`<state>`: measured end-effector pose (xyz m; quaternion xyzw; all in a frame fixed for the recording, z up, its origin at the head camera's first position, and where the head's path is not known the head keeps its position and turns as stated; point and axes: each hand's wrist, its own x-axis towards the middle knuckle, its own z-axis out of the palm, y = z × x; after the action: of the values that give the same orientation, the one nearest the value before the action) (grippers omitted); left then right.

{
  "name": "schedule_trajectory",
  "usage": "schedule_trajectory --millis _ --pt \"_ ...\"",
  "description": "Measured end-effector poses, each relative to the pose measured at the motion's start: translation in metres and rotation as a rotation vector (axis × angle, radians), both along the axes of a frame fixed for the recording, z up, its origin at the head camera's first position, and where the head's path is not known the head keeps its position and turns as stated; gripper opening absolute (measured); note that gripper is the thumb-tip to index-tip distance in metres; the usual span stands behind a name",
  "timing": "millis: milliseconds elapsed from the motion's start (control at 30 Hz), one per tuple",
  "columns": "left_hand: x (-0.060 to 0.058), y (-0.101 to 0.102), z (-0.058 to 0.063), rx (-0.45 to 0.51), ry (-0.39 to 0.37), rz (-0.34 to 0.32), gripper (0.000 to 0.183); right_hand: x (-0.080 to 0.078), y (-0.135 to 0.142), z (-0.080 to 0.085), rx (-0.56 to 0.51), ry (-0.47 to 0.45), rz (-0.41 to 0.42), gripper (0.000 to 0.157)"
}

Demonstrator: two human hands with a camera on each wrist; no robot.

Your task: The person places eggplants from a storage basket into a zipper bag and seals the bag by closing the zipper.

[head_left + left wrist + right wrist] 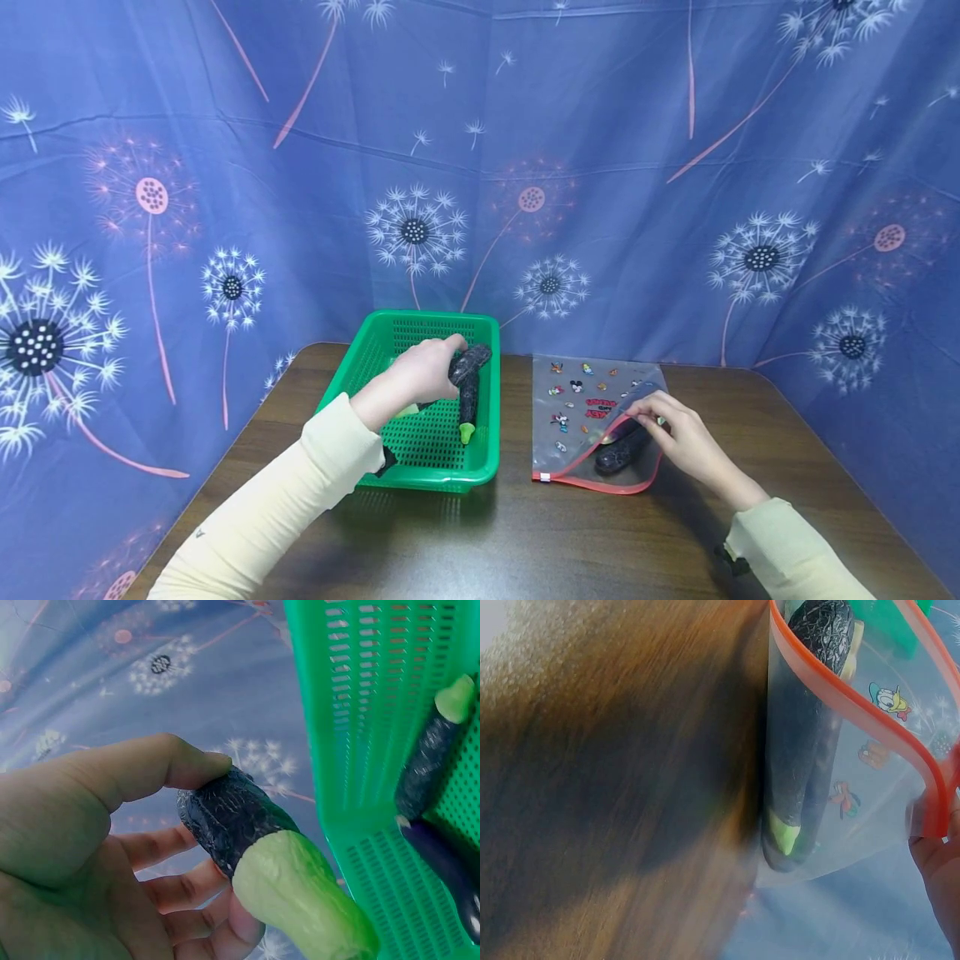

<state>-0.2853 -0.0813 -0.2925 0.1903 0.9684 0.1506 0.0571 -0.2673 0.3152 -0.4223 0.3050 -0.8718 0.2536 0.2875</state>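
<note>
Nearest to us, two pale yellow sleeves [255,517] reach in over the near part of the brown counter [517,542], with a dark band showing at each wrist. Farther in, toward the counter's right edge, lies a clear bag [581,421] printed with cartoon figures. Its red-trimmed mouth gapes toward us, with a white slider [545,477] at the left end. Inside we make out at least one dark bagged eggplant [618,454], and from the right wrist we see its green tip. The right hand [686,437] pinches the red trim between thumb and fingers and holds it raised.

Left of the bag and apart from it, a green basket [442,479] stands near the counter's far left corner. Over it, the left hand [416,371] grips a black, wrinkled held eggplant [274,859], thumb on one side and fingers on the other, its green cap pointing away from the palm. Below, we see a black eggplant [468,400] and a smooth purple one [442,862] lying in the basket. Behind the counter's far edge hangs a blue cloth [637,167] with dandelions.
</note>
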Motion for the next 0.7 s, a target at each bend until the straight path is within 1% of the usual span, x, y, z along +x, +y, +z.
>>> schedule_trajectory --millis 167,300,467,700 --pt "0.005 0.008 -0.001 0.023 0.028 -0.032 0.063 0.001 -0.001 0.001 -0.013 -0.023 -0.022 0.030" --pt "0.006 0.014 -0.002 0.039 0.037 -0.043 0.062 0.000 -0.002 0.002 -0.011 -0.028 -0.034 0.030" --pt "0.010 0.021 -0.002 0.067 0.021 -0.044 0.064 -0.001 -0.002 0.002 -0.020 -0.026 -0.033 0.030" --pt "0.012 0.031 -0.004 0.085 0.017 -0.073 0.064 -0.001 -0.003 0.003 -0.028 -0.034 -0.037 0.030"
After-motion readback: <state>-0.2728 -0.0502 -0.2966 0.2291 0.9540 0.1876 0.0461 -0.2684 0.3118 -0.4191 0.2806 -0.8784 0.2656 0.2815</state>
